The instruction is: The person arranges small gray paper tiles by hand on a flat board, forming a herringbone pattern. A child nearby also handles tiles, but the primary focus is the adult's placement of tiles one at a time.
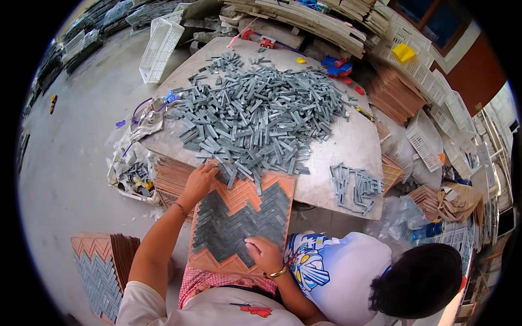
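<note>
An orange template board (204, 259) with zigzag grooves lies in front of me, its middle filled with grey stone strips (234, 217) in a herringbone pattern. My left hand (203, 178) is at the board's far left corner, fingers bent together against the near edge of a big heap of loose grey strips (261, 108). Whether a strip is between those fingertips is hidden. Over the lower right of the laid strips, my right hand (264, 255) rests with its fingers curled in and the thumb against them. Anything inside it is too small to make out.
The heap covers much of the pale table (321, 185); a smaller strip pile (356, 187) lies right. A person in a white shirt (348, 266) is close at my right. A filled board (98, 277) stands lower left, and a scrap-filled basket (130, 174) sits beside the table.
</note>
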Tool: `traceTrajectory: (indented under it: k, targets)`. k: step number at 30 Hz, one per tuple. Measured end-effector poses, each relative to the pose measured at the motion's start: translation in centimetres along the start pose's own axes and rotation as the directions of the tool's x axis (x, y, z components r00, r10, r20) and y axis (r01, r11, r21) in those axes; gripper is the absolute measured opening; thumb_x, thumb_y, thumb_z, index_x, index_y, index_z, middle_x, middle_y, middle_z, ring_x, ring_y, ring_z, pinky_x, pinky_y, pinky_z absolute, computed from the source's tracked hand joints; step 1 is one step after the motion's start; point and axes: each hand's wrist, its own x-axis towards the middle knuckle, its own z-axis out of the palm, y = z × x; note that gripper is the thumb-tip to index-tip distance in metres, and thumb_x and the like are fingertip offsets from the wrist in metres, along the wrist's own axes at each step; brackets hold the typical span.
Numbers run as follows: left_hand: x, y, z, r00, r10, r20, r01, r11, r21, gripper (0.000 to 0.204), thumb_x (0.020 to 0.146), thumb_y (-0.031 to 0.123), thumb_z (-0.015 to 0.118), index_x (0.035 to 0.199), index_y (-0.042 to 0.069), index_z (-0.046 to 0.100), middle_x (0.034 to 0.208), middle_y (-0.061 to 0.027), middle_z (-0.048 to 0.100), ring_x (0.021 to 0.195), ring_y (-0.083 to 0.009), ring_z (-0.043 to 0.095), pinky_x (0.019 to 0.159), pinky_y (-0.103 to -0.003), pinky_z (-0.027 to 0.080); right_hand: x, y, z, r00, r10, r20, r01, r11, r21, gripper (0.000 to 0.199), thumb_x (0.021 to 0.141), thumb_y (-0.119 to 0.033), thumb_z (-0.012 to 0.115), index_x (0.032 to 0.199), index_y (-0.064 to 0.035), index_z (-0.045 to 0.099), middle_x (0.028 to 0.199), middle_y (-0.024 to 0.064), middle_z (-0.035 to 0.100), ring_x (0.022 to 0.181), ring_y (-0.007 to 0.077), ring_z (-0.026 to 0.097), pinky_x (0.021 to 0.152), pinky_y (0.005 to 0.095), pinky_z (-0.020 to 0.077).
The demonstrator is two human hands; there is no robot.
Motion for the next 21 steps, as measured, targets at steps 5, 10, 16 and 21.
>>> traceTrajectory:
  k: [5,10,16,21]
  targets:
    - [-1.0,-0.7,-0.9,0.986,-0.099,0.138,0.099,0.995,0.006,0.021,0.074,0.006,0.062,0.096,0.005,0.061,0.093,-0.0103,0.058,0.093,-0.031,0.056,0.076,-0.04,0.048,-0.2,0.8,-1.4,0.999,-0.007,-0.035,0.005,0.999,-0.047,0.013,0.081,-0.006,0.065,0.093,-0.0033,0.064,0.086,0.014,0.066,0.075,0.0309,0.064,0.063,0.0353,0.0502]
    - [-5.7,-0.2,-0.8,0.934,-0.346,0.084,0.356,0.907,-0.226,0.019,0.073,0.004,0.066,0.091,0.001,0.061,0.087,-0.0151,0.058,0.083,-0.0351,0.057,0.072,-0.043,0.046,-1.2,1.3,-2.3,0.999,0.008,-0.053,-0.011,0.998,-0.058,0.013,0.08,-0.006,0.066,0.093,-0.0028,0.064,0.085,0.0139,0.066,0.074,0.0302,0.064,0.062,0.0351,0.0497]
    - [-6.9,1.8,-0.9,0.894,-0.447,-0.011,0.422,0.852,-0.31,0.015,0.074,0.0,0.064,0.088,0.0,0.06,0.083,-0.0177,0.058,0.082,-0.0375,0.058,0.071,-0.043,0.046,-1.5,-0.7,-2.3,0.997,-0.012,-0.076,0.01,1.0,-0.025,0.013,0.08,-0.005,0.066,0.093,-0.0026,0.064,0.083,0.0135,0.065,0.074,0.0295,0.063,0.063,0.0346,0.0496]
    - [-6.1,2.7,-0.2,0.88,-0.468,-0.074,0.432,0.857,-0.281,0.012,0.074,-0.001,0.063,0.085,-0.001,0.058,0.083,-0.0185,0.057,0.081,-0.0388,0.057,0.071,-0.044,0.046,-2.2,-1.1,-2.3,0.996,0.005,-0.084,-0.006,1.0,-0.017,0.012,0.08,-0.005,0.065,0.092,-0.0024,0.064,0.085,0.014,0.065,0.075,0.0296,0.063,0.063,0.0342,0.0497]
